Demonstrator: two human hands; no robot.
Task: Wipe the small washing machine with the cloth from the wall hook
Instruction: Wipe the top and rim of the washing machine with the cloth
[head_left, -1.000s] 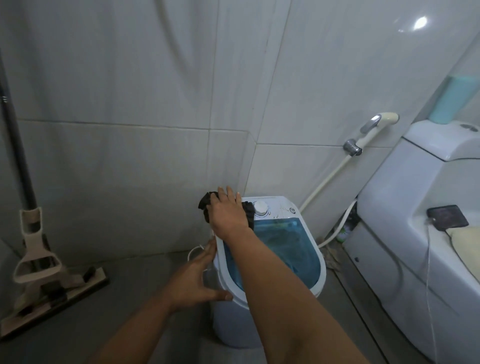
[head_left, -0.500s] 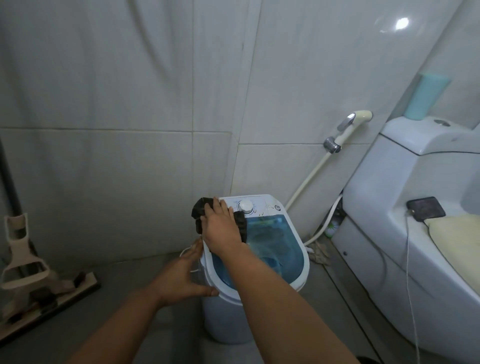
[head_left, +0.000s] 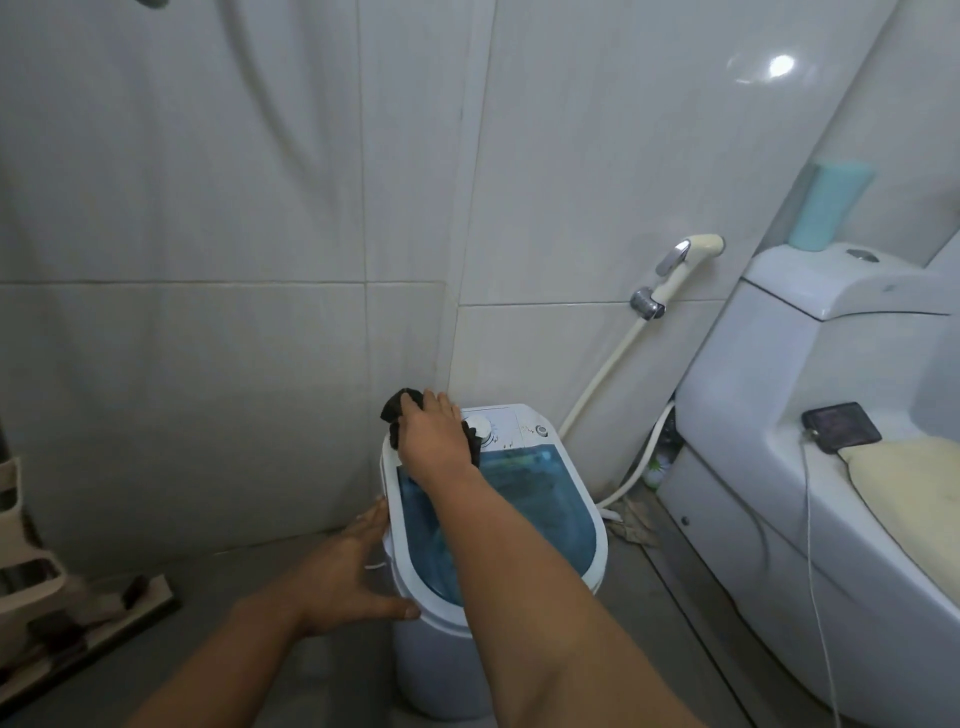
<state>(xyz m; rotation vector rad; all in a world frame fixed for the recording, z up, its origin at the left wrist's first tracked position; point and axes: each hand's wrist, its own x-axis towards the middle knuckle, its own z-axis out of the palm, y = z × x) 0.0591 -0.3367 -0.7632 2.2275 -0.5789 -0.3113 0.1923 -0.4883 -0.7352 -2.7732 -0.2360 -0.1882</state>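
A small white washing machine (head_left: 592, 566) with a blue see-through lid stands on the floor in the tiled corner. My right hand (head_left: 434, 439) lies flat on its back left top, pressing a black cloth (head_left: 393, 410) against the white control panel beside the round dial (head_left: 482, 428). Most of the cloth is hidden under the hand. My left hand (head_left: 345, 577) rests against the machine's left side, thumb on the lid's rim and fingers spread.
A white toilet (head_left: 810, 467) stands close on the right with a dark phone (head_left: 840, 425) and cable on it. A bidet sprayer (head_left: 675, 265) and hose hang on the wall behind the machine. A mop (head_left: 57, 618) leans at the left.
My right hand and the cloth have stayed on the machine's back left corner, shifting only slightly. The view has drifted so the machine sits further left of the toilet.
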